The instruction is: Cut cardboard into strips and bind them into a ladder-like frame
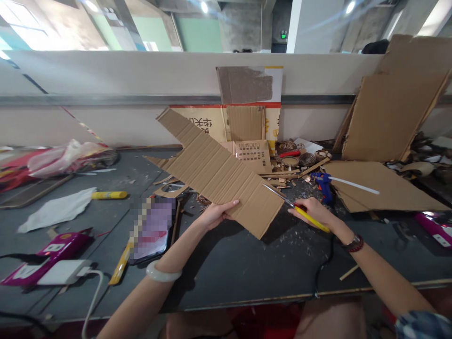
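My left hand (221, 213) grips a large piece of corrugated cardboard (219, 169) by its lower edge, the thumb on top. The piece is held tilted above the table, its jagged, cut end toward the upper left. In my right hand (310, 211) is a pair of yellow-handled scissors (310, 219). Their metal blades lie at the right edge of the cardboard, near its corner; whether they are parted I cannot make out. Close beyond my right hand is a blue glue gun (323, 186) with a white glue stick in it.
A phone (155, 230) and a yellow utility knife (121, 266) lie left of my left hand. Purple power strips (52, 256) sit at both sides. Cardboard scraps (293, 174) and a flat sheet (381, 186) lie behind; tall panels (395, 103) lean at the right.
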### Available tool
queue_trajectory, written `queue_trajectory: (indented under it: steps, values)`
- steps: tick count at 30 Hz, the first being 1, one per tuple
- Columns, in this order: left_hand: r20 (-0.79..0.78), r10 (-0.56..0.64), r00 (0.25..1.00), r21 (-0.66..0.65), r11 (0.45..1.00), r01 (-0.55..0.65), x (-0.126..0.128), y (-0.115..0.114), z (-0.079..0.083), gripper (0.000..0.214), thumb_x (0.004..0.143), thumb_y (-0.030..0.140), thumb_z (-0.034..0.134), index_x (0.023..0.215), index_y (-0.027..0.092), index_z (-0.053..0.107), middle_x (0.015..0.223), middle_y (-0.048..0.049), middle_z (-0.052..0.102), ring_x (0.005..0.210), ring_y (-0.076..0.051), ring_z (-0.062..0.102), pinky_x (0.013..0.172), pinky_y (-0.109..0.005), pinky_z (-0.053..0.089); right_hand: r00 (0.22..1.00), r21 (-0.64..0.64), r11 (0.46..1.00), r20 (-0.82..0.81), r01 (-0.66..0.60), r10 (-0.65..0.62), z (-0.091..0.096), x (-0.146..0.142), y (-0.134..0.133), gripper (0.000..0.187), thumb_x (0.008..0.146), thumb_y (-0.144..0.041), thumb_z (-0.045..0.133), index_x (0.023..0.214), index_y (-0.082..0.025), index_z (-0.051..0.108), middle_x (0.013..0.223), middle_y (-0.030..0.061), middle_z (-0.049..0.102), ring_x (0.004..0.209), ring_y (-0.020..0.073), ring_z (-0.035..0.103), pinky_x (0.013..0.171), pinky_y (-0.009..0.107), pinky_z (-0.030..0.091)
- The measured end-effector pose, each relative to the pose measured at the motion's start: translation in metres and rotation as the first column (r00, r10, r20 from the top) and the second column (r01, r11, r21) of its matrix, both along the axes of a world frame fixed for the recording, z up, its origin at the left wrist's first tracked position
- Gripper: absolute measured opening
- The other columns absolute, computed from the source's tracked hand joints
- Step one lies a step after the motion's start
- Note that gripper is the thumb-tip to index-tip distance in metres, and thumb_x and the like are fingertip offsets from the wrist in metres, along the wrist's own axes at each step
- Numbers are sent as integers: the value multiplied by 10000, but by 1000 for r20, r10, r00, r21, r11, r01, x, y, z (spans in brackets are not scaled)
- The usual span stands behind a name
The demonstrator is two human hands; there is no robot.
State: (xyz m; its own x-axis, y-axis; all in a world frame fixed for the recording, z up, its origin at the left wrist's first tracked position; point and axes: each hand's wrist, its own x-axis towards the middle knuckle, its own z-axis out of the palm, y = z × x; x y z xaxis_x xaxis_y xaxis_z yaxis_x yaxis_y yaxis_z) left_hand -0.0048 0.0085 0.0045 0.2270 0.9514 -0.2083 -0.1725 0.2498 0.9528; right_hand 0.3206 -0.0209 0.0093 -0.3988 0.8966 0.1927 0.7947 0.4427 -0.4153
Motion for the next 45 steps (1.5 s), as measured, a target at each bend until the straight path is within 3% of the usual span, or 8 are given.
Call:
queue_trajectory:
  steps: [13, 23, 29, 36, 45]
  values:
    - [-65, -29, 997, 39, 999, 32, 5, -5, -5, 432, 615, 239, 736, 1015, 143, 604, 1061, -128, 628, 916, -297, 613, 485, -263, 564, 998, -201, 978, -32, -63, 58, 15, 6, -3, 425, 800, -559, 440, 620, -173, 452, 541, -36, 411, 508, 87, 345, 471, 206, 249]
    - [-69, -57, 996, 10, 998, 58, 1, -2, -4, 430, 624, 262, 734, 1015, 137, 607, 1045, -129, 630, 854, -271, 628, 488, -274, 566, 1000, -98, 995, 16, -25, 26, 10, 0, -6, 428, 791, -546, 479, 589, -169, 458, 513, -33, 431, 491, 86, 350, 473, 210, 245]
    - [-15, -52, 999, 0, 999, 52, 0, 0, -4, 431, 626, 253, 739, 1020, 144, 600, 1056, -124, 635, 865, -267, 632, 530, -300, 577, 995, -4, 999, 91, 33, -33, 9, -3, -6, 407, 793, -553, 466, 633, -185, 532, 530, 9, 530, 496, 118, 453, 494, 225, 252]
    - [-45, -37, 998, -9, 999, 37, 3, -1, -2, 424, 624, 268, 741, 1001, 119, 614, 1051, -138, 636, 867, -259, 631, 517, -272, 569, 988, 0, 999, 149, 40, -40, 11, -1, -5, 401, 822, -536, 424, 648, -196, 545, 551, 18, 566, 491, 124, 487, 480, 226, 234]
    - [-31, -49, 998, 1, 999, 50, 3, -2, -3, 415, 630, 270, 736, 1000, 127, 613, 1075, -133, 629, 927, -282, 611, 558, -302, 574, 996, -13, 1000, 86, 10, -9, 10, -1, -3, 402, 815, -513, 454, 601, -179, 518, 504, -5, 506, 468, 100, 426, 482, 214, 251]
